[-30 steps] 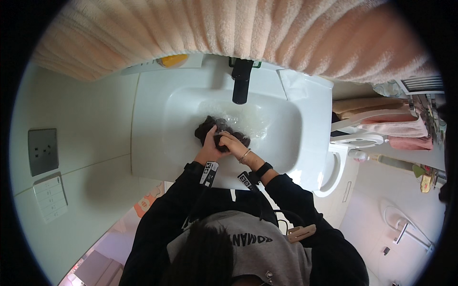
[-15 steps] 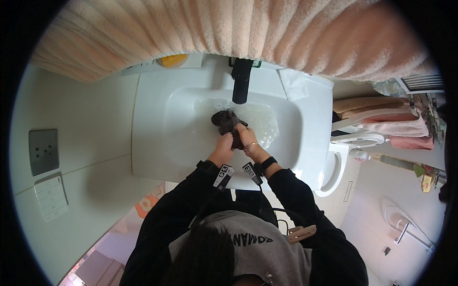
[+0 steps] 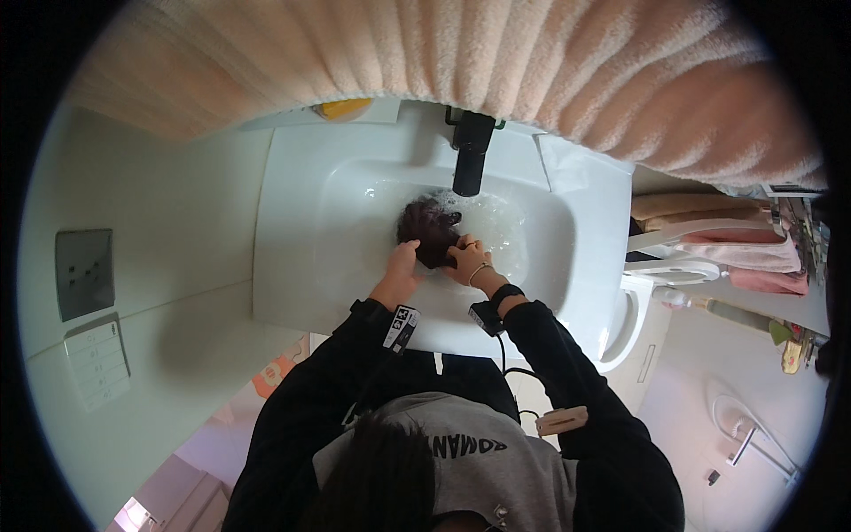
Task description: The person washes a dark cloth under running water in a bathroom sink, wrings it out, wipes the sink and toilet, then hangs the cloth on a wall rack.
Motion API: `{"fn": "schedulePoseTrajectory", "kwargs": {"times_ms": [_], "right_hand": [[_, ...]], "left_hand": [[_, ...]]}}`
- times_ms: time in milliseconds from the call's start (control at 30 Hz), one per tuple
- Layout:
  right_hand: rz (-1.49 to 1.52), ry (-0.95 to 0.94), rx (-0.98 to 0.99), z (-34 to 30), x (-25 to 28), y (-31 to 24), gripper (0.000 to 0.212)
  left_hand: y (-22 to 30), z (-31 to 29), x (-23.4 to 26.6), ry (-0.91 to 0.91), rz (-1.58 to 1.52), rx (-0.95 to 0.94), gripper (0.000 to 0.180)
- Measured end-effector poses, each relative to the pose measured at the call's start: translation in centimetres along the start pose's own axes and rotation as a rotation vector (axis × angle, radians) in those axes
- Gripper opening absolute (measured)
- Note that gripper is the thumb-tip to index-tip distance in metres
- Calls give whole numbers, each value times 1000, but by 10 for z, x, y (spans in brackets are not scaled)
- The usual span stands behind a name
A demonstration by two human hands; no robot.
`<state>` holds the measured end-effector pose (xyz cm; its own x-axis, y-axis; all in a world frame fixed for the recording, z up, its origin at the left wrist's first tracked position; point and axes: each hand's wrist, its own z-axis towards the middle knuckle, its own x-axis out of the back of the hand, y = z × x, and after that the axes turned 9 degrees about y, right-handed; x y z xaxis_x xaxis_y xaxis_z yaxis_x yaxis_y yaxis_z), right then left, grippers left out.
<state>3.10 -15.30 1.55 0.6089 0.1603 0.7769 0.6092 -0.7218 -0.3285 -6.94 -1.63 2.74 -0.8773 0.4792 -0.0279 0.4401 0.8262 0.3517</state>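
A dark brownish wet cloth (image 3: 427, 229) lies spread out in the cloudy, bubbly water of a white washbasin (image 3: 297, 257); what kind of garment it is, I cannot tell. My left hand (image 3: 403, 263) pinches its lower left edge, the thumb on top. At the lower right edge my right hand (image 3: 472, 262) grips the cloth with bent fingers, some of them hidden in its folds. Just beyond the cloth, a black faucet (image 3: 470, 164) reaches over the basin.
A white cloth or tissue (image 3: 572, 164) rests on the basin's back right corner. A yellow item (image 3: 344, 108) sits at the back left. Towels (image 3: 736, 239) hang on the right, above a toilet (image 3: 631, 319). A peach plush fabric (image 3: 443, 53) covers the far side.
The cloth, bunched between my hands before, is now spread wider and lower in the water. My hands have moved apart to its two sides. The view has shifted slightly.
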Motion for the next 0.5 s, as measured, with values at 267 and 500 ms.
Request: {"fn": "schedulePoseTrajectory", "kwargs": {"times_ms": [267,500], "right_hand": [[-270,105,106,2,-3,-1,41],[-224,171,233,5,-8,15,38]], "left_hand": [[-15,13,26,-253,211,-168,58],[-8,8,7,32,-113,149,61]]}}
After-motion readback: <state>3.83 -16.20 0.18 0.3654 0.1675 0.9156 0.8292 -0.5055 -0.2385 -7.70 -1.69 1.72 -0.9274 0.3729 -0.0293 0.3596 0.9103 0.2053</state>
